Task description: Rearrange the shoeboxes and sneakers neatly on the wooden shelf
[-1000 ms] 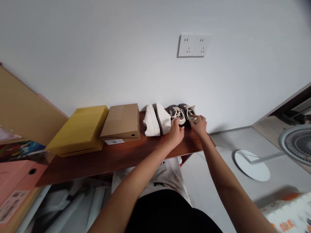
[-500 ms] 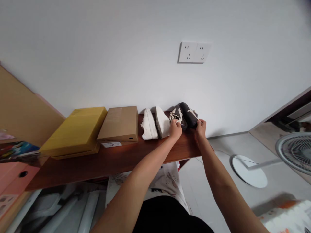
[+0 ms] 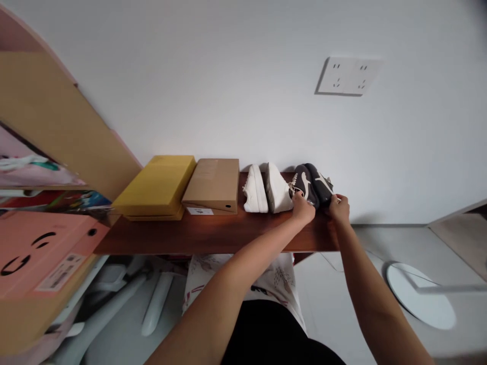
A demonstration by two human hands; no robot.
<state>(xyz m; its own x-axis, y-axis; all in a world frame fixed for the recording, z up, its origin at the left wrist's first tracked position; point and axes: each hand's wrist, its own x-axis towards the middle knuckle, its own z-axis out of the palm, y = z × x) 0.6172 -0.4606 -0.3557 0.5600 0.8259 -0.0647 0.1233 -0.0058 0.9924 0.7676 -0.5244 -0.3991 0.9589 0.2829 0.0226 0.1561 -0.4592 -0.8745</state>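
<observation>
My left hand (image 3: 303, 209) and right hand (image 3: 339, 209) grip the near ends of the dark sneakers (image 3: 311, 185), which sit side by side on the desk (image 3: 213, 235) just beside the white sneakers (image 3: 265, 189); I judge I'm aligning this pair, and releasing calls for lifting straight off.

Right of centre are what look like two dark sneakers (image 3: 304, 185), with two white sneakers (image 3: 255, 191) to their left. Further left lie two boxes, one yellow box (image 3: 154, 186) and one brown box (image 3: 211, 183). At upper right, one wall plate (image 3: 349, 76) carries two sockets.
</observation>
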